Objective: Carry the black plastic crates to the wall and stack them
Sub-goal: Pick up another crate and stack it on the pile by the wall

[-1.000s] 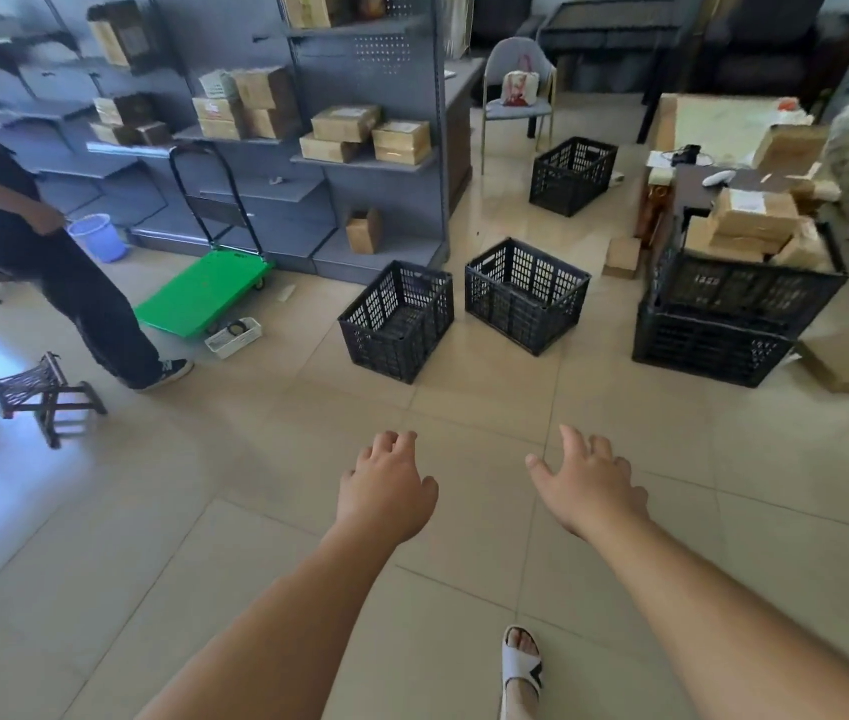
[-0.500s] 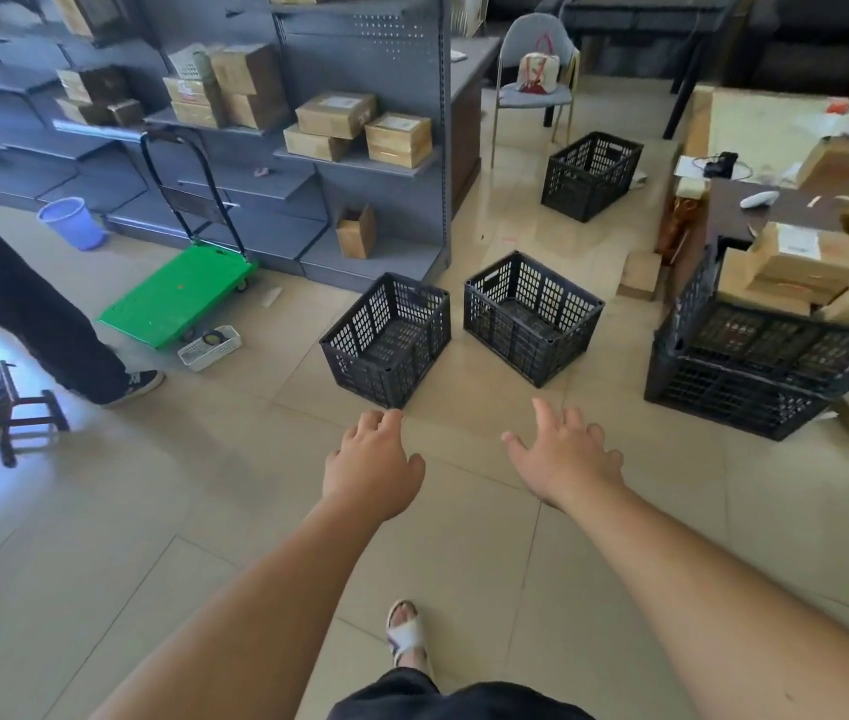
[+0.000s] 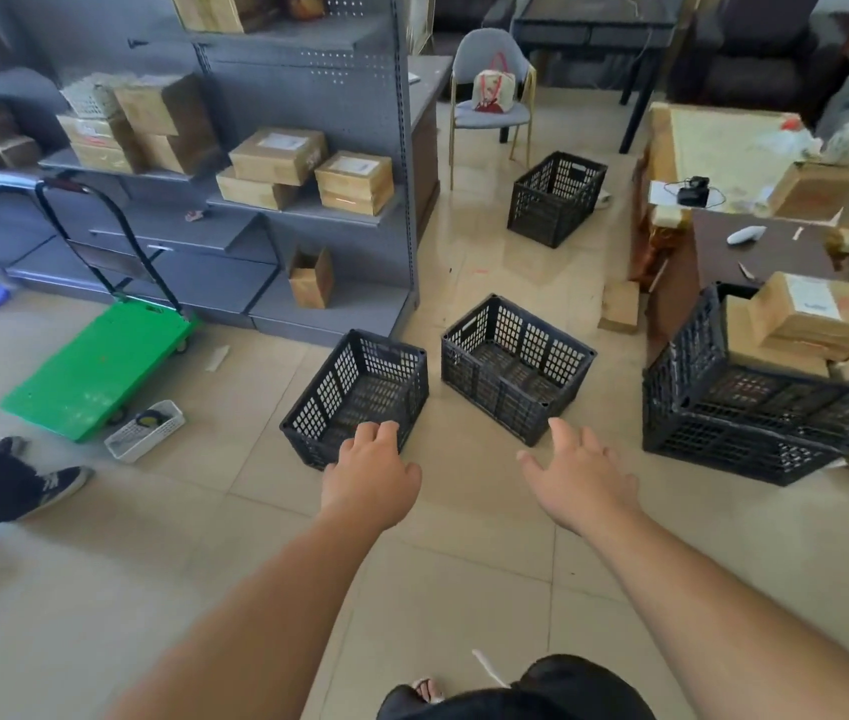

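Note:
Two empty black plastic crates sit side by side on the tiled floor: the left crate (image 3: pixel 360 392) and the right crate (image 3: pixel 513 366). A third empty crate (image 3: pixel 556 197) stands farther back near a chair. At the right, two stacked crates (image 3: pixel 755 407) hold cardboard boxes. My left hand (image 3: pixel 368 478) reaches forward with relaxed fingers, its fingertips overlapping the left crate's near rim in the view. My right hand (image 3: pixel 578 478) is spread open, just short of the right crate's near corner. Both hands hold nothing.
Grey shelving (image 3: pixel 277 163) with cardboard boxes lines the left and back. A green flat trolley (image 3: pixel 100 366) and a small white basket (image 3: pixel 144 431) lie at left. Another person's leg and shoe (image 3: pixel 12 485) stand at the left edge. A low table (image 3: pixel 755 246) is right.
I have walked closer to the two crates, which now look larger. Both hands have stretched forward toward them and stay empty. The other person has drifted toward the left edge.

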A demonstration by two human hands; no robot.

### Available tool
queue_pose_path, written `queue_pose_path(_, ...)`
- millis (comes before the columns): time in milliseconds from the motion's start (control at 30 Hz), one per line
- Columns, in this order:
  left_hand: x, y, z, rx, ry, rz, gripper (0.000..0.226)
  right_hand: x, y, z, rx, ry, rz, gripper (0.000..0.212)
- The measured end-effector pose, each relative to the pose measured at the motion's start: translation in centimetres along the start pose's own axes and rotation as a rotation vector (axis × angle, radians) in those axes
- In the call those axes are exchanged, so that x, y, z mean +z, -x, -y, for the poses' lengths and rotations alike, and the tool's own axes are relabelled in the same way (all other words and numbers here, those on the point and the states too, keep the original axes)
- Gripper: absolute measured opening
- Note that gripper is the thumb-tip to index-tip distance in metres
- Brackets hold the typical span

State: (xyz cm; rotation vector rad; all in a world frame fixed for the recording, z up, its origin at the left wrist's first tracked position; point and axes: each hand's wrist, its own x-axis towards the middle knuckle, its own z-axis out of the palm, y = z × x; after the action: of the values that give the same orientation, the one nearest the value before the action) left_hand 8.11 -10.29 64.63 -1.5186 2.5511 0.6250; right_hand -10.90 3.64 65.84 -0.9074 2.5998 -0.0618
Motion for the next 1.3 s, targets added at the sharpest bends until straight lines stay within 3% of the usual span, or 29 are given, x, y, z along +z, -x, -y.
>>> queue_pose_path(333, -2.4, -18.6, -4.9, -0.018, -0.021, 0.000, 0.059, -3.3, -20.0, 3.2, -0.030, -0.007, -0.009, 0.072)
queue_pose_path(667, -5.2, -32.2, -7.5, -0.313, 0.175, -0.005, 0.065, -8.7, -37.6, 11.7, -0.235, 0.106, 0.126, 0.070)
queue_pose_path(1300, -7.3, -50.8, 6.8, -0.690, 0.447, 0.021, 0.068, -4.7, -56.3, 34.7, -0.410, 0.234, 0.331, 0.067)
